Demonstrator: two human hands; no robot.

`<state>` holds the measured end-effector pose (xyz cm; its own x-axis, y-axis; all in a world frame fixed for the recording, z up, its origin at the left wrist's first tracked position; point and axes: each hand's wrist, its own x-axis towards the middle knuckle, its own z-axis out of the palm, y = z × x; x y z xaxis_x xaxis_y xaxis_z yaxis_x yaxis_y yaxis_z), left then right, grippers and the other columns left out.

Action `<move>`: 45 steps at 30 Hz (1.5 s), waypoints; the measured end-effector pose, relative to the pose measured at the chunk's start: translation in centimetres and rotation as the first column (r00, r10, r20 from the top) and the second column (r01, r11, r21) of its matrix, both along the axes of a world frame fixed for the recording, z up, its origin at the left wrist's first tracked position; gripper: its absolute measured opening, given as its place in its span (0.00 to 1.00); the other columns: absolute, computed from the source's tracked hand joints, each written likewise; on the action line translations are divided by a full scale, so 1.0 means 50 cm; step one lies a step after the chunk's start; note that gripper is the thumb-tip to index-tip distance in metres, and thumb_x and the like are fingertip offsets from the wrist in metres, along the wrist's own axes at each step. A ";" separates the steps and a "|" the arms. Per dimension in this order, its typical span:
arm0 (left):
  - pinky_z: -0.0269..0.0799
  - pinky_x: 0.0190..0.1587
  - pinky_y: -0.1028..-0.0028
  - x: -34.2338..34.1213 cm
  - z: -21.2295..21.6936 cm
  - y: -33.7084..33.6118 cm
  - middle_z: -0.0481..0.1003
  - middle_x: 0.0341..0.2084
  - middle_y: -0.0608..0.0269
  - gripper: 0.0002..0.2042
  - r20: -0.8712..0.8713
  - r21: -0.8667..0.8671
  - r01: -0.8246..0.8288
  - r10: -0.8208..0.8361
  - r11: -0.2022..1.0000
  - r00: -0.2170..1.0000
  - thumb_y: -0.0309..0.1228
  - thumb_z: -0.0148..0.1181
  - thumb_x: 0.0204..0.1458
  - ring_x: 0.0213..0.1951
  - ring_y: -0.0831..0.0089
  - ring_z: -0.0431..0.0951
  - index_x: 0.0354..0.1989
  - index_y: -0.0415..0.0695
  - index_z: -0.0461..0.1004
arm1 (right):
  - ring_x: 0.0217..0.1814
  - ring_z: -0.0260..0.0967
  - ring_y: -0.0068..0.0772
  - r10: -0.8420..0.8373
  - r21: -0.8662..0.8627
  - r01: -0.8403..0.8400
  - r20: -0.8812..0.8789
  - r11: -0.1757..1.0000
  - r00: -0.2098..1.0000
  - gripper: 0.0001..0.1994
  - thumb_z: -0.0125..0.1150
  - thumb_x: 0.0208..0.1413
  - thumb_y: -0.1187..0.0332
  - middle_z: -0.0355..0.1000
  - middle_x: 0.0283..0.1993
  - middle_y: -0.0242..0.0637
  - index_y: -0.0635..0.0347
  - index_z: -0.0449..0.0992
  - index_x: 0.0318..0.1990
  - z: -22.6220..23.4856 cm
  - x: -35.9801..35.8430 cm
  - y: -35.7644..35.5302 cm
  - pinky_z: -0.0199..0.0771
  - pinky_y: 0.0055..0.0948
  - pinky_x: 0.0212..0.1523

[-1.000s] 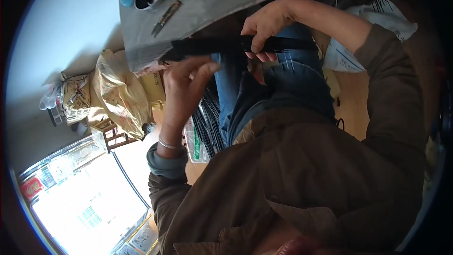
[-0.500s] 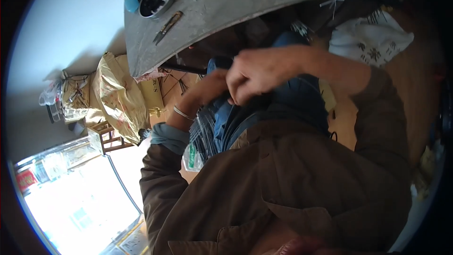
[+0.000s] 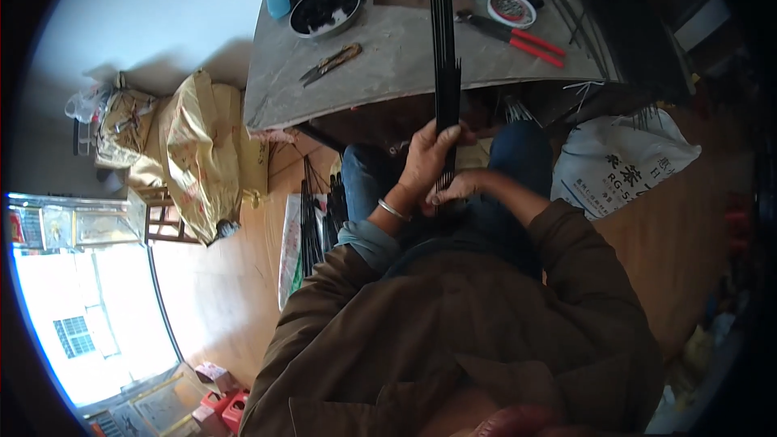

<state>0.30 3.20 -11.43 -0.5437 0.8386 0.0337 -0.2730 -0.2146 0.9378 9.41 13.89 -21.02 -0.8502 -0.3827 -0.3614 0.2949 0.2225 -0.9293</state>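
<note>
Left hand [image 3: 425, 163] has a closed grip around a bundle of thin black rods [image 3: 445, 73], held upright over the lap, the top ends reaching up in front of the grey bench [image 3: 388, 73]. Right hand [image 3: 457, 188] sits just below the left, fingers pinched on the bundle's lower end. On the bench: red-handled pliers [image 3: 518, 32] right of the rods, a metal bowl [image 3: 325, 10] and a small cutter [image 3: 332, 62] to the left. White printed sack [image 3: 619, 166] on the floor at right.
</note>
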 end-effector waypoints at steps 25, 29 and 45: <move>0.68 0.32 0.79 0.081 0.211 0.012 0.71 0.22 0.66 0.17 0.007 0.043 0.164 -0.164 0.986 0.986 0.43 0.44 0.64 0.25 0.79 0.72 0.40 0.39 0.69 | 0.60 0.66 0.39 -0.411 -0.575 0.083 -0.469 0.814 0.782 0.30 0.44 0.62 0.48 0.68 0.57 0.47 0.67 0.65 0.59 0.501 -0.035 0.179 0.63 0.34 0.63; 0.69 0.35 0.75 0.063 0.215 0.011 0.72 0.25 0.64 0.16 -0.051 -0.180 0.082 -0.092 0.980 0.994 0.40 0.43 0.64 0.29 0.75 0.72 0.40 0.37 0.69 | 0.66 0.58 0.50 -0.226 -0.534 -0.218 -0.644 0.817 0.731 0.31 0.44 0.62 0.52 0.63 0.60 0.55 0.70 0.56 0.64 0.593 -0.018 0.124 0.58 0.48 0.64; 0.77 0.39 0.71 0.090 0.187 -0.007 0.75 0.40 0.57 0.11 0.310 -0.043 -0.059 0.069 0.997 0.948 0.28 0.46 0.62 0.37 0.69 0.79 0.50 0.38 0.66 | 0.24 0.66 0.20 -0.295 0.379 0.589 -0.600 0.714 0.744 0.05 0.58 0.55 0.73 0.70 0.22 0.31 0.66 0.76 0.32 0.457 0.041 0.118 0.67 0.23 0.27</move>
